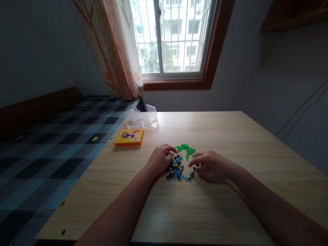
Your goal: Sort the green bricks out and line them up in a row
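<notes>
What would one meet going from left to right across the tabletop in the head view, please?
Flat rectangular yellow-and-orange box → bare left hand → small bright-green plastic pieces → bare right hand.

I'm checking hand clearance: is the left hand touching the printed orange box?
Apart: the head view shows wooden tabletop between the left hand and the printed orange box.

Whether the left hand (161, 158) grips any of the tiny pieces (176, 172) at its four o'clock is hidden. The yellow box's (130, 137) finer print blurs. Frame edges crop the shelf (297, 21) at two o'clock, the bed (53, 150) at nine.
</notes>
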Demonstrator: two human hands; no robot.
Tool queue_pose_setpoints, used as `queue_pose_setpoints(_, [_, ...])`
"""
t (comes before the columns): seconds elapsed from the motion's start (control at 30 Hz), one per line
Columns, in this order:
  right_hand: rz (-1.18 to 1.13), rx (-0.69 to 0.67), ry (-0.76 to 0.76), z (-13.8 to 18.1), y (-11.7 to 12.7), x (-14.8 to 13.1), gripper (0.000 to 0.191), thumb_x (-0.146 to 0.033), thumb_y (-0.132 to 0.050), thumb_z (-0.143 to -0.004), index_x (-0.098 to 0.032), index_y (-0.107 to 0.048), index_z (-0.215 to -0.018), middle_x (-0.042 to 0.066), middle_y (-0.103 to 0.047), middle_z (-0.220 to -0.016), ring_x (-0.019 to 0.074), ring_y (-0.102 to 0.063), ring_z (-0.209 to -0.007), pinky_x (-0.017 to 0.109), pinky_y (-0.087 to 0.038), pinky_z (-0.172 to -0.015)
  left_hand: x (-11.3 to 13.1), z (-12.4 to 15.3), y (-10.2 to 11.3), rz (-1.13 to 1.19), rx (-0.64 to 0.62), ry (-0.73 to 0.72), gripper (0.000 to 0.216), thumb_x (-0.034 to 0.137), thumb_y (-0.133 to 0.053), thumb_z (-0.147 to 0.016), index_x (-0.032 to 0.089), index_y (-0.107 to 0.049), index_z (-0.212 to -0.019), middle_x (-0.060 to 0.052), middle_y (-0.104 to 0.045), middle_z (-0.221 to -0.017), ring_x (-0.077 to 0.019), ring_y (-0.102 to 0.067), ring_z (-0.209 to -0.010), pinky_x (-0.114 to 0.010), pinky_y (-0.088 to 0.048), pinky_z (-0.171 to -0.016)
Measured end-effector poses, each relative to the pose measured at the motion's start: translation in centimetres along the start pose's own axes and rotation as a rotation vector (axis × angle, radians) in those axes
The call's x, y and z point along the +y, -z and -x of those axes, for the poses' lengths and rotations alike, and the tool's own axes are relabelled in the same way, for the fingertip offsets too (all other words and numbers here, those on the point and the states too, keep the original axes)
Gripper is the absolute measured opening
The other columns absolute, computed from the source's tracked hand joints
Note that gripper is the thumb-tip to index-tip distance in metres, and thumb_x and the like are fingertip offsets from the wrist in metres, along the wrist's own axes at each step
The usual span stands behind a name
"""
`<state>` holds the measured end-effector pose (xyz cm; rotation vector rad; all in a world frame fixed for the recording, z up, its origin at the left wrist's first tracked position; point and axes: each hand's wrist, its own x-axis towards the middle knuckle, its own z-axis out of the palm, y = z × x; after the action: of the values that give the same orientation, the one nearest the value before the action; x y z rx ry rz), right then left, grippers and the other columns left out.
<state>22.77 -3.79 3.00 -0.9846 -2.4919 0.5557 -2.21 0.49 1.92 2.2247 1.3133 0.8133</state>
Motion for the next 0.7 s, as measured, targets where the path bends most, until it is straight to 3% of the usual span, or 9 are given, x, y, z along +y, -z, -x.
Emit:
queue_pose_setpoints(0.27, [0.023, -0.049, -0.059, -0.2, -0.5, 0.5, 0.016, -0.012, -0.065, -0.071, -0.020, -0.066, -0.085, -0.002, -0.064, -0.076, 0.0108, -0.055, -0.066, 0.021, -0.037, -0.062, -0.7, -0.3, -0.9, 0.385, -0.053, -0.058, 0.020, 0.014, -0.047, -0.070, 0.017, -0.067, -0.069, -0.005, -0.071, -0.083, -0.0200, -0.064, -0.086, -0.031, -0.050, -0.085])
queue_pose_setpoints(0.5, [0.074, 0.009, -0.031, -0.5, -1.2, -0.3, 0.005, -0.019, -0.068, -0.077, -0.021, -0.065, -0.081, 0.001, -0.065, -0.076, 0.0132, -0.056, -0.069, 0.023, -0.036, -0.062, -0.2, 0.0, -1.0, 0.455, -0.105, -0.088, 0.018, 0.015, -0.044, -0.068, 0.017, -0.062, -0.072, -0.006, -0.070, -0.089, -0.0226, -0.063, -0.092, -0.034, -0.048, -0.087])
queue_pose_setpoints(0.6, [0.048, 0.075, 0.012, -0.5, -0.8, -0.1, 0.006, -0.024, -0.067, -0.081, -0.020, -0.064, -0.079, 0.001, -0.064, -0.074, 0.0121, -0.055, -0.065, 0.023, -0.037, -0.062, 0.0, 0.1, -1.0, 0.459, -0.139, -0.103, 0.019, 0.015, -0.044, -0.068, 0.017, -0.062, -0.072, -0.007, -0.070, -0.093, -0.0236, -0.063, -0.096, -0.035, -0.047, -0.090])
queue_pose_setpoints(0.7, [0.042, 0.230, -0.001, -0.6, -0.2, 0.7, 0.012, -0.026, -0.060, -0.087, -0.019, -0.064, -0.078, 0.000, -0.063, -0.069, 0.0110, -0.053, -0.061, 0.023, -0.037, -0.061, 0.1, 0.2, -1.1, 0.458, -0.166, -0.103, 0.021, 0.016, -0.044, -0.067, 0.017, -0.063, -0.073, -0.007, -0.071, -0.095, -0.0235, -0.063, -0.097, -0.034, -0.048, -0.090])
